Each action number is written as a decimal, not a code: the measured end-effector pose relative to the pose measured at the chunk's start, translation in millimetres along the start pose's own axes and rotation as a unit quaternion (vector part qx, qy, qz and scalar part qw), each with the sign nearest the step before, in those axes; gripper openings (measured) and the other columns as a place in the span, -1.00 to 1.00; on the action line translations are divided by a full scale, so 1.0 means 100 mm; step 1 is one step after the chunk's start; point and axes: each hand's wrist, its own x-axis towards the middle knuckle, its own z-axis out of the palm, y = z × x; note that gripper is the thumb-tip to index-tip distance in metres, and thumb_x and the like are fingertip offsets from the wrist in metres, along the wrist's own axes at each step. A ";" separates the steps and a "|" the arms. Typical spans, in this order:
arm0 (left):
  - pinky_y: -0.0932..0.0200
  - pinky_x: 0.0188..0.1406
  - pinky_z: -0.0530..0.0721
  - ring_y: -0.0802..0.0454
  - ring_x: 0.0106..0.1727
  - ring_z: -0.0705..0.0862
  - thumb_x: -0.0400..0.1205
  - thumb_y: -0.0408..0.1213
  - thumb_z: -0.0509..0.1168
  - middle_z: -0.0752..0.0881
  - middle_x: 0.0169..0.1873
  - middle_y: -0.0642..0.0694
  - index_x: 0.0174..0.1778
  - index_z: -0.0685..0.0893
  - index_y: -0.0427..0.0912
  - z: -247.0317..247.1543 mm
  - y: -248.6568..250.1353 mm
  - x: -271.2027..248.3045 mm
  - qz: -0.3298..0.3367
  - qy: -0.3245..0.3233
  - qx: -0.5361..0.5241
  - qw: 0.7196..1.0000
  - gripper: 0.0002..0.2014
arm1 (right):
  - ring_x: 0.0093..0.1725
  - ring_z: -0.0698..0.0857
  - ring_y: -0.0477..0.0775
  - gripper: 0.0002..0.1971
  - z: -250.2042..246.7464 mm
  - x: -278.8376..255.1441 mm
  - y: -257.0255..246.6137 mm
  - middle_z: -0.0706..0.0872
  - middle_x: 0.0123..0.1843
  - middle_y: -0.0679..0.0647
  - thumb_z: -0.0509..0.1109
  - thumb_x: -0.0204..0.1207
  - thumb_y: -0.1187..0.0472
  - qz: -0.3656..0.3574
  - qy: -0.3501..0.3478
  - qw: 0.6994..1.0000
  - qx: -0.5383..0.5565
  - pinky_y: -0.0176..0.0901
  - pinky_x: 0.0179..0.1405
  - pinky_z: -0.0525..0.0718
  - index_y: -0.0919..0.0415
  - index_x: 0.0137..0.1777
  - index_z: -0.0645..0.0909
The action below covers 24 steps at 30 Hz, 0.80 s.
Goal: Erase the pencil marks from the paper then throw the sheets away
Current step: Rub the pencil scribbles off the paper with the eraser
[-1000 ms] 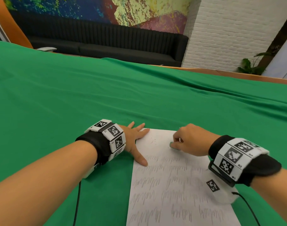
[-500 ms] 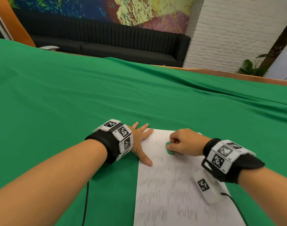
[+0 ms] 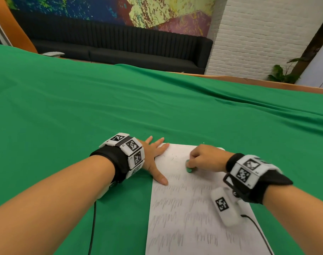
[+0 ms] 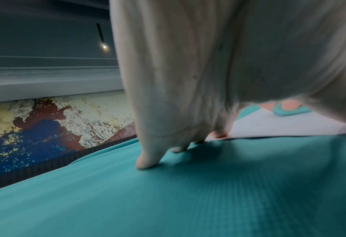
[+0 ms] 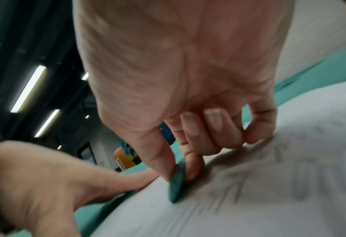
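Lower centre-right of the head view: a white paper sheet (image 3: 190,208) lies flat on the green cloth (image 3: 83,111), rows of grey pencil marks (image 3: 168,203) covering its near part; the far strip is nearly clean. Mid-frame, the right hand (image 3: 206,159) pinches a small green eraser (image 3: 189,169) between thumb and forefinger, its edge touching the sheet, the other fingers curled. To its left, the left hand (image 3: 153,157) lies flat, fingers straight and spread, thumb and forefinger pressing the sheet's left edge. Top of frame: a black sofa (image 3: 120,46), a painted wall and white brick.
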 end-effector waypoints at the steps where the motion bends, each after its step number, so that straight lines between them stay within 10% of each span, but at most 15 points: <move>1: -0.41 0.63 -0.12 -0.12 0.70 -0.38 0.42 0.38 0.39 -0.42 0.67 0.13 0.68 -0.40 0.12 0.00 0.00 0.00 0.000 0.000 0.000 1.000 0.22 | -0.29 0.51 -0.01 -0.75 -0.03 -0.04 0.06 0.62 -0.29 0.02 0.39 0.57 0.07 0.011 -0.005 1.000 0.012 -0.17 -0.31 0.43 0.25 -0.19 0.70; 24: -0.41 0.64 -0.10 -0.11 0.69 -0.39 0.42 0.40 0.38 -0.44 0.66 0.13 0.67 -0.42 0.12 0.00 0.02 0.01 -0.005 -0.006 0.009 1.000 0.23 | -0.27 0.49 0.06 -0.66 0.02 0.10 -0.12 0.52 -0.36 0.00 0.33 0.61 0.02 -0.056 0.023 0.997 -0.057 -0.16 -0.40 0.36 0.12 -0.37 0.45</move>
